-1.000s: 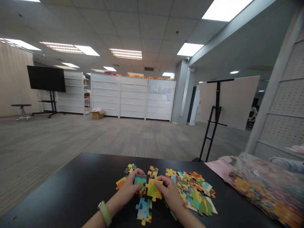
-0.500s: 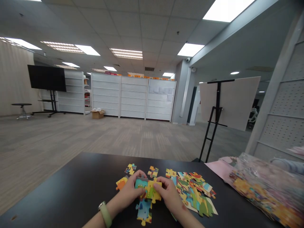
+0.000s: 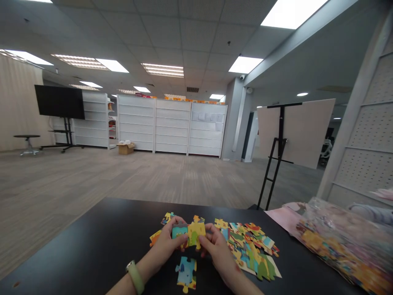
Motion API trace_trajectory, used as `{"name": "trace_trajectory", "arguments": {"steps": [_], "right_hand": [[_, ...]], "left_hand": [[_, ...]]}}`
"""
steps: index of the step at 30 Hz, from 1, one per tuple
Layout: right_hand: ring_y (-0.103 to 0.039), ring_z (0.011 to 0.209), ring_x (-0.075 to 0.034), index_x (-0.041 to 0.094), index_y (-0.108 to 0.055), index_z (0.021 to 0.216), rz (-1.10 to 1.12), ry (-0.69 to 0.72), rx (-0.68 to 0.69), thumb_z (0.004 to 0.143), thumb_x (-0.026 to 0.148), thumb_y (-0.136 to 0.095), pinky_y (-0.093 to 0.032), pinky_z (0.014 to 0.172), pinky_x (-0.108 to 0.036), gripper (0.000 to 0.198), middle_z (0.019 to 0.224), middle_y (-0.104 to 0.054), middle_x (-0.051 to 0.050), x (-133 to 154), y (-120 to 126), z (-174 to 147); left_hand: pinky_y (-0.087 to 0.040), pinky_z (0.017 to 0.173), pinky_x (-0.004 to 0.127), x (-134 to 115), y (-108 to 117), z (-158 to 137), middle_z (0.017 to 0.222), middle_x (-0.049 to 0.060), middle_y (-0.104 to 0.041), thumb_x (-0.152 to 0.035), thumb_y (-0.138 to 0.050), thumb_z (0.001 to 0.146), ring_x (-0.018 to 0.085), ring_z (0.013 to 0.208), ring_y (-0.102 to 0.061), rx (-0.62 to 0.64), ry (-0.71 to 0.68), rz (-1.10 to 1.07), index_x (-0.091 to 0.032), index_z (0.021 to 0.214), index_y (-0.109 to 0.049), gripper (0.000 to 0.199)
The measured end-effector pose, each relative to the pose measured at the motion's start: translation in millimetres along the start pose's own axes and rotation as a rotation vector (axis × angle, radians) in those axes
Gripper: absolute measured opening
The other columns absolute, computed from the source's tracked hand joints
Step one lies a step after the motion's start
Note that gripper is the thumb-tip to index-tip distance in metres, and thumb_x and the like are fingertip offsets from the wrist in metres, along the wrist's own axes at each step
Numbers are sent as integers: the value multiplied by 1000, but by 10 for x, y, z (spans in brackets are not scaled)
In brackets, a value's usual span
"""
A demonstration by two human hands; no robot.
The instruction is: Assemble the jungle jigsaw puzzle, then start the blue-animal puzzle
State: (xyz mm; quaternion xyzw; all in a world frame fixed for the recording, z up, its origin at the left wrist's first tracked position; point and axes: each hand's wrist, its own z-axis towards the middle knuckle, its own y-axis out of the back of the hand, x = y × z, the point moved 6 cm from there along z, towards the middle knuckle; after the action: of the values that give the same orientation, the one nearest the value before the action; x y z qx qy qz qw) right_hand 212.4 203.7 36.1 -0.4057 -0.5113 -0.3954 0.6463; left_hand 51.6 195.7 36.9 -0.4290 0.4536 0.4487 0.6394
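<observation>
My left hand pinches a teal jigsaw piece between thumb and fingers. A yellow jigsaw piece with a green patch is gripped in my right hand. The two pieces meet edge to edge; whether they are interlocked I cannot tell. Just below them, a light blue jigsaw piece with yellow edges lies on the dark table. Behind my left hand lie an orange-yellow piece and a multicoloured piece, both partly covered. Another piece shows behind the held yellow one.
A heap of loose jigsaw pieces spreads to the right of my right hand. Farther right, a clear plastic bag of colourful pieces lies by a pink sheet. Beyond the table stands a black easel with a board.
Both hands have lifted the teal and yellow pieces up and away from the light blue piece, which stays on the table. A strip of table now shows between them.
</observation>
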Motion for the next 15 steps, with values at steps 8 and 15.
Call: {"name": "trace_trajectory", "arguments": {"steps": [8, 15], "right_hand": [[-55, 58, -12, 22, -59, 97, 55, 46, -88, 76, 58, -75, -44, 50, -22, 45, 77, -68, 1, -41, 165, 57], [-60, 56, -11, 22, -56, 96, 159, -15, -63, 75, 57, -78, -47, 54, -23, 46, 75, -68, 2, -153, 101, 62]], "left_hand": [[-57, 63, 27, 31, -173, -34, 87, -3, -60, -18, -66, 75, 12, 71, -61, 137, 46, -45, -21, 95, -49, 26], [-56, 57, 25, 9, -71, 15, 90, -2, -58, -15, -59, 73, 12, 71, -58, 51, 7, 42, -20, 102, -53, 30]]}}
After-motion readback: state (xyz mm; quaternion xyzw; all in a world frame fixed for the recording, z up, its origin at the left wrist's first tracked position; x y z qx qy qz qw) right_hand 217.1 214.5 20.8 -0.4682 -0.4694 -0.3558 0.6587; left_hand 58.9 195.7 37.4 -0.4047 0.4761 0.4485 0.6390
